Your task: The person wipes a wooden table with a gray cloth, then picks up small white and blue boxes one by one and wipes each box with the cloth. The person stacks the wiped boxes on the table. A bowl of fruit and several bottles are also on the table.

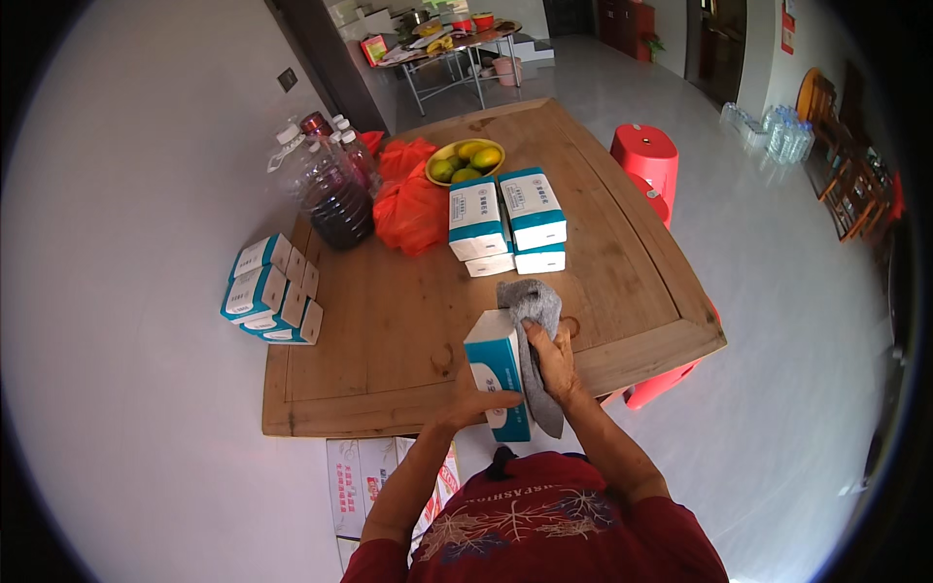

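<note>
Upright at the near edge of the table is a teal and white tissue pack [492,355]. My left hand [470,400] grips it low on its left side, the thumb lying across the front. A grey cloth [535,303] is bunched in my right hand [552,361], which presses it along the pack's right side; the cloth's lower end hangs down beside the pack. Beyond my hands, several similar tissue packs [533,206] are piled in two side-by-side stacks. More packs [255,290] are stacked at the table's left edge.
On the wooden table [389,321] stand a large jug of dark liquid [337,206], red plastic bags [412,209] and a yellow bowl of green-yellow fruit [466,162]. Red stools [645,155] stand to the right. Below the near edge lies a printed carton [362,481].
</note>
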Tool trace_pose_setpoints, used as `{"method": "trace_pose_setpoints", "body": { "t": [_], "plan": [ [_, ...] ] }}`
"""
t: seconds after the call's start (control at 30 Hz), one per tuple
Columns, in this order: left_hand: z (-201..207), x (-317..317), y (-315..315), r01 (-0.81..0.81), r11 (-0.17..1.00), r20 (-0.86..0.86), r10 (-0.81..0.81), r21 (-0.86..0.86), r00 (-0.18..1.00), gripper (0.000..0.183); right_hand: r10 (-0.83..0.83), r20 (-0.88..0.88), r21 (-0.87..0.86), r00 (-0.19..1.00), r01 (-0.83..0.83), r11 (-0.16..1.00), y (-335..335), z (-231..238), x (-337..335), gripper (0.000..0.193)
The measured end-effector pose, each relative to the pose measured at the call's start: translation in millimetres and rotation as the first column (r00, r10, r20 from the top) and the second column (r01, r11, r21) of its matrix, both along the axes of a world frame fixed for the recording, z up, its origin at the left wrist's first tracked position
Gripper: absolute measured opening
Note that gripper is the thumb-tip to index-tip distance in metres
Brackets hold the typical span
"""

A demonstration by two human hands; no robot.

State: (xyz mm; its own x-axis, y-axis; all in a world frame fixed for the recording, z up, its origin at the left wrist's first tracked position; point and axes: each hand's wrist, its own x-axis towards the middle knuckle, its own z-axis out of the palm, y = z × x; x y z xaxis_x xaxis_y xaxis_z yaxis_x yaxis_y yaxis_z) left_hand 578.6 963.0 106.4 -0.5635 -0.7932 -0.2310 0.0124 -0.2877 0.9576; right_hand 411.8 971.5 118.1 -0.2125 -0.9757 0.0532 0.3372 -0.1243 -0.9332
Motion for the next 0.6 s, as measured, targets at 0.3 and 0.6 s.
{"method": "trace_pose_setpoints", "body": {
  "t": [0.3, 0.6],
  "plan": [
    [7.3, -7.2, -5.4, -0.036, 0.852, -0.005, 0.039, -0.523, 0.999, 0.113, -0.093, -0.759, -0.485, 0.645, -0.464, 0.741, 16.6, 47.2, -34.0, 0.031],
    [17.0, -12.0, -5.2, 0.024, 0.832, 0.087, 0.029, -0.554, 0.996, 0.112, 0.123, -0.644, -0.179, 0.755, -0.305, 0.935, -11.9, 42.7, -36.5, 0.029]
  ]
}}
